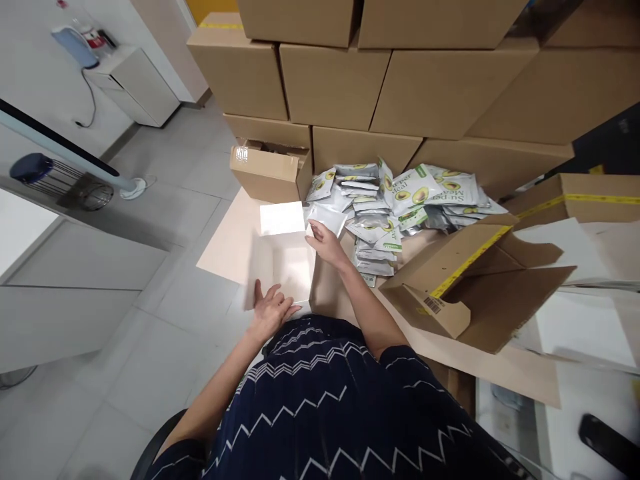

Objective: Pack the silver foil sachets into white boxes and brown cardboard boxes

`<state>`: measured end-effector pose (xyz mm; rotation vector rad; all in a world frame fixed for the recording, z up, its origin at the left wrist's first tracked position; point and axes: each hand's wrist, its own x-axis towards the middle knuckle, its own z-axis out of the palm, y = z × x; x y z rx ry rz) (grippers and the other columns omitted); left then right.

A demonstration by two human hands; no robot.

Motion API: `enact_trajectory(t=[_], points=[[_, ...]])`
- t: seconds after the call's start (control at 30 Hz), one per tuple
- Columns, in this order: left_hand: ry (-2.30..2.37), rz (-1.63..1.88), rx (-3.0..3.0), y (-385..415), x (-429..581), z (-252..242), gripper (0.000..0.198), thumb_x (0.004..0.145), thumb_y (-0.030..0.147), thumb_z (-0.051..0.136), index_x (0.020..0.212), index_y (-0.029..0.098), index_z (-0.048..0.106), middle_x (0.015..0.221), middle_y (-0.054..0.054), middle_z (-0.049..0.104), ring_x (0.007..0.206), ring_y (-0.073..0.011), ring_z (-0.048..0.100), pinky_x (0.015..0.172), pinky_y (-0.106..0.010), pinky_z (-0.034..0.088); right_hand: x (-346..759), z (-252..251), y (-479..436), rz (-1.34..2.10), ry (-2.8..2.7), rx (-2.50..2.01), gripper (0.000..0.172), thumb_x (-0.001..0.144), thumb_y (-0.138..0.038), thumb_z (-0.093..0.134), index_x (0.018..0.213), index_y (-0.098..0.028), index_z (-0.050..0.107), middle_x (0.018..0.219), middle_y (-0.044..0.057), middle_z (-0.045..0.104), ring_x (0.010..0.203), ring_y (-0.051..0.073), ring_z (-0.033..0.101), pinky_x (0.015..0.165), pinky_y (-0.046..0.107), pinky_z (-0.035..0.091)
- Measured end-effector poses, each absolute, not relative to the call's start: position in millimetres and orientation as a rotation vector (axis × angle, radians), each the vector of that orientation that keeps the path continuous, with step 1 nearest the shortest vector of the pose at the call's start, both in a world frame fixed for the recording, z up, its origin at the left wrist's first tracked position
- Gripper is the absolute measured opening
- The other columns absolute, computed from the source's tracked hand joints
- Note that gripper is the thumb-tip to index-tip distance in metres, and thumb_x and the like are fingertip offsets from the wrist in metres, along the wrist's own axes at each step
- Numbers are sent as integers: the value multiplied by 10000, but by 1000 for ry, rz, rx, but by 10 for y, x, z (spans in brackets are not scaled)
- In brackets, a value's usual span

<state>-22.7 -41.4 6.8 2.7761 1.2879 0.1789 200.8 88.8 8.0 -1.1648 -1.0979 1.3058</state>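
Observation:
A small white box [293, 270] with its top open stands at the table's near left edge, close to the body. My left hand [271, 309] is at the box's near left edge, its fingers bent over the rim and holding it. At the far right corner, my right hand [324, 241] pinches the box's edge between thumb and fingers. One white flap [281, 219] sticks out at the far side. Just beyond and to the right of my right hand lie piled silver and white pouches [370, 227] with avocado pictures.
Stacked brown cartons [333, 87] form a wall behind the pouches. An open small carton [267, 175] stands at the back left. At right lies an opened brown carton [450, 287] with yellow tape. A dark phone-like object [607, 443] is at the lower right.

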Motion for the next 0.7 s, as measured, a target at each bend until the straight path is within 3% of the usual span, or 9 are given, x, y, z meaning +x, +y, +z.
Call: enact_trajectory(t=[0.1, 0.2, 0.3, 0.4, 0.5, 0.6, 0.7], points=[[1458, 156, 2760, -496, -164, 169, 320, 870, 426, 674, 1181, 352, 669, 1171, -104, 696, 1401, -421, 387, 1108, -785, -50, 2184, 33, 889, 1318, -1101, -1163, 587, 771, -306, 662, 1335, -162, 592, 1392, 103, 597, 1327, 223, 528, 1153, 377, 363], [1611, 114, 2704, -516, -185, 265, 491, 805, 455, 739, 1276, 368, 628, 1472, -102, 512, 1490, -486, 146, 1081, -820, -59, 2278, 52, 867, 1285, -1089, -1247, 572, 765, -335, 665, 1308, -169, 604, 1320, 97, 648, 1276, 221, 567, 1103, 355, 417], [1662, 81, 2633, -501, -307, 213, 401, 821, 459, 721, 1209, 368, 683, 1442, -100, 537, 1482, -532, 82, 1024, -884, 24, 2266, 108, 796, 1245, -1173, -1341, 421, 803, -390, 618, 1166, -183, 663, 1102, 67, 727, 1087, 220, 651, 962, 338, 498], [1634, 100, 2572, -492, -425, 63, 264, 864, 438, 676, 1110, 362, 736, 1384, -83, 590, 1473, -550, 70, 988, -878, 205, 2203, 118, 754, 1220, -1301, -1413, 273, 817, -443, 586, 846, -184, 667, 776, 8, 685, 812, 183, 644, 781, 290, 506], [1616, 147, 2521, -516, -429, -49, 228, 878, 434, 656, 1057, 339, 759, 1375, -74, 600, 1467, -562, 20, 978, -840, 296, 2153, -21, 797, 1427, -1128, -1320, 315, 759, -496, 639, 745, -184, 601, 657, -22, 609, 660, 145, 578, 638, 254, 463], [1649, 194, 2478, -555, -343, -85, 230, 883, 434, 646, 1043, 318, 764, 1341, -85, 622, 1465, -562, 2, 977, -841, 292, 2091, -305, 824, 1647, -756, -1233, 428, 655, -562, 727, 796, -181, 595, 643, -24, 610, 624, 141, 566, 616, 258, 464], [1670, 247, 2443, -570, -269, -92, 214, 881, 421, 651, 1015, 302, 768, 1315, -91, 641, 1462, -566, 16, 961, -852, 282, 1936, -593, 731, 1583, -648, -1346, 500, 655, -653, 693, 781, -183, 582, 645, -23, 601, 630, 142, 549, 624, 259, 460]])
